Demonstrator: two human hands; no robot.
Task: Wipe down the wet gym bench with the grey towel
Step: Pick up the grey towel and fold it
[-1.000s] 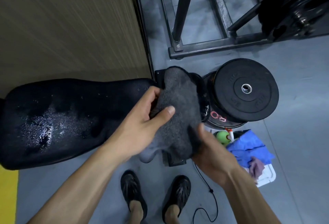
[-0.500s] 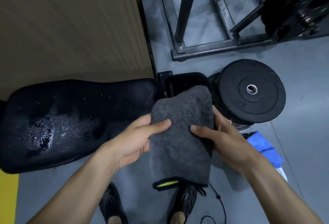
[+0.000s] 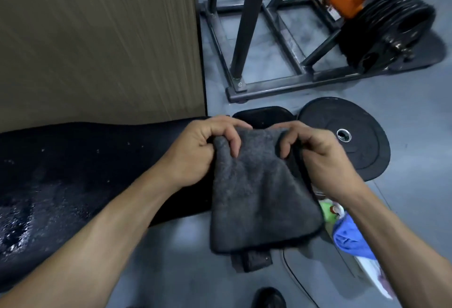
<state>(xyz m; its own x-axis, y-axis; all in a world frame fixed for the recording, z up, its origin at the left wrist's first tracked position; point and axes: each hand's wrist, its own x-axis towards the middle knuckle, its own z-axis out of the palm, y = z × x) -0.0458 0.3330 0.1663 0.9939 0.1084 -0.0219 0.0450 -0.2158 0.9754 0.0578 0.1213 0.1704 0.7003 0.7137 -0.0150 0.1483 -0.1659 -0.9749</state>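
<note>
Grey towel (image 3: 261,190) hangs folded between both hands, left hand (image 3: 195,151) and right hand (image 3: 315,158) each pinching a top corner, held over the floor just off the bench (image 3: 73,180) end. Honestly I'd keep it folded thick and drag long strokes from the near end toward the puddled patch, flipping once it's soaked. Bench pad is black and beaded with droplets at the left. Beyond: weight plate (image 3: 347,136), steel rack (image 3: 269,46), wood-look panel (image 3: 97,38).
</note>
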